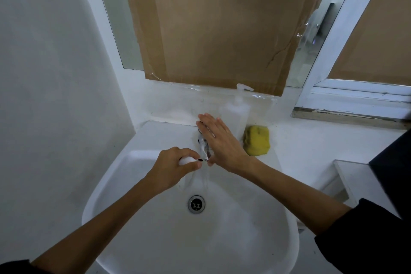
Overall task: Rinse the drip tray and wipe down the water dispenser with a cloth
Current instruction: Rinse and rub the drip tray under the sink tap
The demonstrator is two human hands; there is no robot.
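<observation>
Rinsing a small white piece at the basin, centre of frame.

My left hand (175,164) curls around the white piece (185,160), probably the drip tray, just left of the tap (203,143); my right hand (219,140) lies flat and open on the tap; I should keep the flow gentle and turn the piece under it; the yellow sponge (256,140) sits right of the tap.

I saw bare forearms, with dark sleeves pushed up near the elbows. The left hand (172,163) had dark-painted nails; the right hand (222,140) wore no rings.
</observation>
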